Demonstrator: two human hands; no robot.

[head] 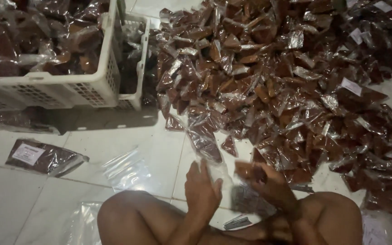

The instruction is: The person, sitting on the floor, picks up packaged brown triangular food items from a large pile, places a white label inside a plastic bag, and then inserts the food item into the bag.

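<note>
**Head view: small brown packet going into a clear bag, beside a floor-wide heap**

Head camera looks down over the person's bare knees, which sit nearest the lens on the white tiled floor (159,154). Just beyond the knees, the left hand (201,188) is closed around the mouth of a clear plastic bag (214,170), fingers curled on its edge and holding it upright. Just to the right of that bag, the right hand (268,183) pinches a small brown packet (247,170) at the bag's opening; motion blur hides exactly which fingers bear on it.

The packet looks light and soft, its dark filling sealed in thin glossy film, so it is likely slippery and will crumple rather than break. A hold on the sealed corner or flat edge seems safest; squeezing the bulging middle could burst the seam. The bag itself is limp and nearly weightless, and probably needs its rim held apart to stay open.

Left of the bag, empty clear bags (128,170) lie flat on the tiles, and farther left a filled, labelled pack (44,157). Beyond the bag spreads the large heap of brown packets (286,81), with a white slatted basket (91,86), also full of packets, far off to its upper left.
</note>
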